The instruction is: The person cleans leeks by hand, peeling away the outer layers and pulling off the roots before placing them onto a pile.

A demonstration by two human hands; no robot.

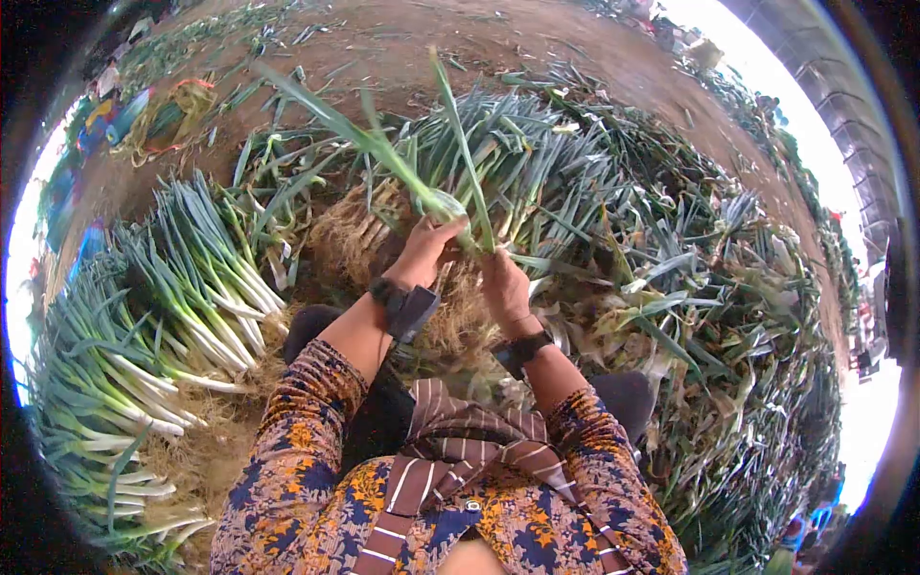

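Note:
My left hand (426,251) is closed around a leek (407,175), whose green top points up and to the left, away from me. Close beside it, my right hand (505,283) grips a long leek leaf (462,144) that stands up and away from the stalk. Both hands are in front of my lap, the fingers near each other at the stalk. Pale stringy roots (455,311) show below and between my wrists. Just beyond the hands lies a heap of untrimmed leeks (517,144) with dark green tops.
Leeks with white stalks (206,316) lie in rows along my left side. A large pile of stripped leaves (709,326) covers the ground to my right. Brown dirt ground (383,43) stretches beyond, with a netted sack (182,110) at the far left.

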